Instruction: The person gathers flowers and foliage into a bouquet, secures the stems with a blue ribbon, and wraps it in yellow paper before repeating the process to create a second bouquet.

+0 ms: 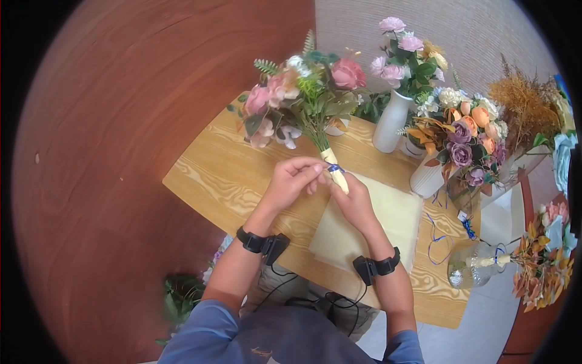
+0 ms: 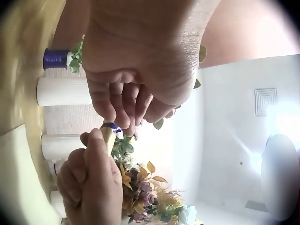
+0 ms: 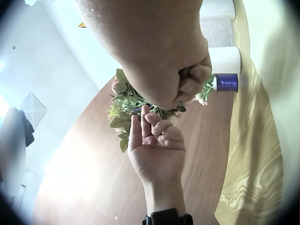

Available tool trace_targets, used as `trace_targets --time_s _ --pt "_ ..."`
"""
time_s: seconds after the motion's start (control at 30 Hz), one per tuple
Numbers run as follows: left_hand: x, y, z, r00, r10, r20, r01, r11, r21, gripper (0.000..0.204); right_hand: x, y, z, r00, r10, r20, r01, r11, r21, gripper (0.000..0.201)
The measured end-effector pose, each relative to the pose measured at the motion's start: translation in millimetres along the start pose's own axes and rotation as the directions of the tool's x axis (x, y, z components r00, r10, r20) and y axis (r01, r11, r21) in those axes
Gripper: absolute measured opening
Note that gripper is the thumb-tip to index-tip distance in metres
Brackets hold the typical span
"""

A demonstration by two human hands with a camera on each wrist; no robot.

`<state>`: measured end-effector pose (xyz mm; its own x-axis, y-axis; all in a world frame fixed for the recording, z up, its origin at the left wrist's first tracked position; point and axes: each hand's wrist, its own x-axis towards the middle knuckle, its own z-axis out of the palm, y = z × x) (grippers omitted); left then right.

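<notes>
A bouquet of pink and white flowers (image 1: 312, 97) is held over the table, its stems bound in a cream wrap (image 1: 338, 180) with a blue ribbon (image 1: 334, 167) around it. The right hand (image 1: 354, 203) grips the lower end of the wrap. At the ribbon, the left hand (image 1: 294, 182) has its thumb and index finger together, pinching at its edge. In the left wrist view the right hand (image 2: 96, 180) is closed round the wrap below the ribbon, beside the curled fingers of the left hand (image 2: 136, 79). The right wrist view shows the left hand (image 3: 159, 154) beside the blossoms.
Cream paper sheets (image 1: 388, 218) lie on the wooden table (image 1: 212, 164). White vases (image 1: 392, 124) with flowers stand at the back right, near loose blue ribbon (image 1: 431, 239). A glass vase (image 1: 470, 270) lies at the right edge. A purple spool (image 3: 227, 82) shows in the right wrist view.
</notes>
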<state>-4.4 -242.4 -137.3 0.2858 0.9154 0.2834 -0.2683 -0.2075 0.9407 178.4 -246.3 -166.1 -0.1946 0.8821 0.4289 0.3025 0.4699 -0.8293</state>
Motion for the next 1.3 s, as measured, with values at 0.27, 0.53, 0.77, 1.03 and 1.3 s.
trace_targets --time_s 0.27,0.53,0.77,1.03,1.3 --pt "3 -22 22 0.961 0.182 -0.207 -0.125 0.957 0.262 0.016 1 5 4 1.000 0.010 -0.030 -0.008 0.998 0.061 0.028" --pt "4 -23 28 0.950 0.218 -0.224 -0.102 0.893 0.439 0.006 -2 6 3 1.000 0.011 0.006 -0.010 0.994 -0.107 0.026" --pt "0 -25 19 0.971 0.065 -0.230 -0.045 0.995 0.091 0.012 -1 -4 1 0.996 0.082 0.036 -0.084 0.995 0.059 0.025" --pt "0 -15 29 0.957 0.260 -0.131 -0.124 0.773 0.622 0.010 -1 8 3 0.997 -0.062 -0.035 0.059 0.994 -0.095 0.025" --pt "0 1 26 0.982 0.158 -0.099 -0.040 0.697 0.716 0.008 -3 -1 0 0.999 0.020 0.043 -0.011 0.978 -0.209 0.024"
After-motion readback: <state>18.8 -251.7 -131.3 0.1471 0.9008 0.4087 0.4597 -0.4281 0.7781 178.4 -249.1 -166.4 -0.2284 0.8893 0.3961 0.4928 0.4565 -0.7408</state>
